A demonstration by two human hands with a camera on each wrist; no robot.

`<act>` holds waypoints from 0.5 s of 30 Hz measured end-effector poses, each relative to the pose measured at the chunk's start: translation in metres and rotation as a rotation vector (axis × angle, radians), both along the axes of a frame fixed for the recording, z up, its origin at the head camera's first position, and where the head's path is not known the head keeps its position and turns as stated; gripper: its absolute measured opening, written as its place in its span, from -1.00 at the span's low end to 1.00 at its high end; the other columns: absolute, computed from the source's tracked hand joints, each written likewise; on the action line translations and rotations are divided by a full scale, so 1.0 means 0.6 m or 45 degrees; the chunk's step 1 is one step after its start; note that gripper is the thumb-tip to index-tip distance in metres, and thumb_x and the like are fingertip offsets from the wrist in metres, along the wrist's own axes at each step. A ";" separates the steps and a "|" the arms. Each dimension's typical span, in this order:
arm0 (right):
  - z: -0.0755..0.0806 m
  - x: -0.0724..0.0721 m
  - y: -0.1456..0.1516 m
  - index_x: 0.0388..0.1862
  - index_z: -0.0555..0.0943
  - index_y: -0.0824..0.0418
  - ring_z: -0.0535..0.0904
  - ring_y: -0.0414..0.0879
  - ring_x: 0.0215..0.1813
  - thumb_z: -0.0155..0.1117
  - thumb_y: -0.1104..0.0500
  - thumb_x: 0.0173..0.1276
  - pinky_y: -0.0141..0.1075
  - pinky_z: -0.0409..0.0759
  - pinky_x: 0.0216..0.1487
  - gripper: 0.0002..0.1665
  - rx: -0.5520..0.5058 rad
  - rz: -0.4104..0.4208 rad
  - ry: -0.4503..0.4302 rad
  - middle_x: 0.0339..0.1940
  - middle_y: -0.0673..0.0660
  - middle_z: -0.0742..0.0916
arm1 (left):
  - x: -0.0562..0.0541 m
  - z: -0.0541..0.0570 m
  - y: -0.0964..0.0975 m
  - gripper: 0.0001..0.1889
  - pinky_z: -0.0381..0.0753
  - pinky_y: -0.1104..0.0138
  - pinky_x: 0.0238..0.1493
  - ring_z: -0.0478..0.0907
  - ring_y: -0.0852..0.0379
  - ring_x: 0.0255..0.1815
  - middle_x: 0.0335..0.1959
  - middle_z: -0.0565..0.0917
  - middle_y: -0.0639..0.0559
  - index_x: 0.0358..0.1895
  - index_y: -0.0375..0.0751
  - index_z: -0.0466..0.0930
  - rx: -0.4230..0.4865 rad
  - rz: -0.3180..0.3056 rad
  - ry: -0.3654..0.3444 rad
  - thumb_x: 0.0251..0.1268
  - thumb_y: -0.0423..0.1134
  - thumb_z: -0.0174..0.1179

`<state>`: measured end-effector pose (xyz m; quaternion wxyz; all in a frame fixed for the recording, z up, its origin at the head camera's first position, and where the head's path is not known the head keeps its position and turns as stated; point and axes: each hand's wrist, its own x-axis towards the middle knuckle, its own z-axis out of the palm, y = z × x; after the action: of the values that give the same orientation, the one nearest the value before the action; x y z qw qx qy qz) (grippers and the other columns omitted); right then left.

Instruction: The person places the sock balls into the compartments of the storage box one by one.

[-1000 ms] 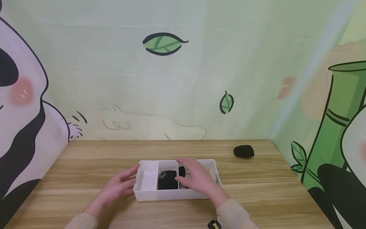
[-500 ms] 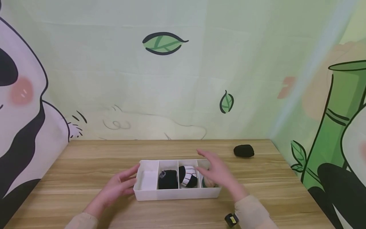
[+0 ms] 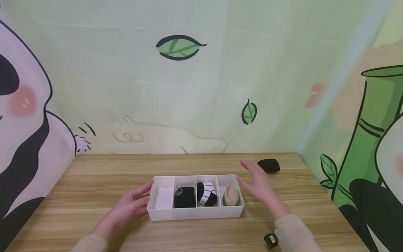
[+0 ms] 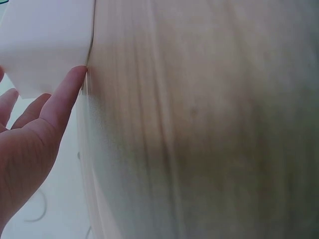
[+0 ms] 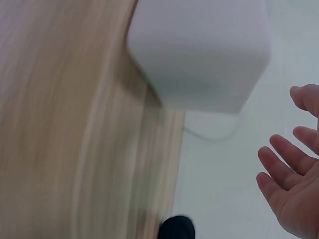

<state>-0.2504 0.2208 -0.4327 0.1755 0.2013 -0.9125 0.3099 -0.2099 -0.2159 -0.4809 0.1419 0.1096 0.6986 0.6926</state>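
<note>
A white divided box (image 3: pixel 195 214) sits lengthwise on the table. Three of its compartments each hold a rolled cloth bundle that looks like socks: a black one (image 3: pixel 184 197), a black-and-white striped one (image 3: pixel 207 194) and a beige one with a green edge (image 3: pixel 231 196). The leftmost compartment shows only its white floor. My left hand (image 3: pixel 133 203) touches the box's left end with straight, spread fingers. Just off the right end, my right hand (image 3: pixel 259 180) is in the air, fingers spread and holding nothing. Beyond it lies a black rolled bundle (image 3: pixel 269 166), partly overlapped by the hand.
The wooden table (image 3: pixel 189 238) ends at the back against a printed cloth backdrop (image 3: pixel 201 87) with pandas, leaves and bamboo. A small black device with a yellow label (image 3: pixel 271 240) is at the right sleeve (image 3: pixel 294 231).
My right hand has moved from over the box's right half out to the right and back, nearing the loose black bundle and uncovering the striped and beige bundles. My left hand stays put.
</note>
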 end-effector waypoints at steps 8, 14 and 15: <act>-0.020 -0.009 0.036 0.34 0.43 0.40 0.51 0.25 0.17 0.44 0.21 0.26 0.14 0.50 0.20 -0.29 -0.012 -0.103 0.006 0.13 0.35 0.62 | 0.000 0.000 -0.001 -0.33 0.63 0.11 0.09 0.43 -0.20 0.26 0.53 0.05 -0.37 0.54 -0.30 0.03 -0.019 0.013 -0.001 0.45 -0.40 0.10; -0.030 -0.015 0.056 0.35 0.40 0.45 0.44 0.28 0.24 0.42 0.20 0.28 0.15 0.44 0.27 -0.27 -0.048 -0.190 -0.062 0.21 0.42 0.57 | 0.001 0.001 0.000 -0.33 0.64 0.12 0.08 0.43 -0.21 0.25 0.53 0.06 -0.36 0.54 -0.31 0.03 -0.013 0.008 0.010 0.45 -0.41 0.10; -0.031 -0.016 0.059 0.36 0.39 0.45 0.43 0.29 0.26 0.42 0.19 0.29 0.16 0.42 0.29 -0.26 -0.056 -0.200 -0.074 0.23 0.43 0.55 | 0.001 0.002 0.001 -0.33 0.64 0.12 0.08 0.44 -0.21 0.25 0.53 0.05 -0.36 0.54 -0.31 0.03 -0.013 0.004 0.013 0.46 -0.40 0.09</act>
<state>-0.2598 0.2560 -0.4511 0.1772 0.1161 -0.9232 0.3206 -0.2095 -0.2156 -0.4799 0.1379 0.1111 0.7031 0.6887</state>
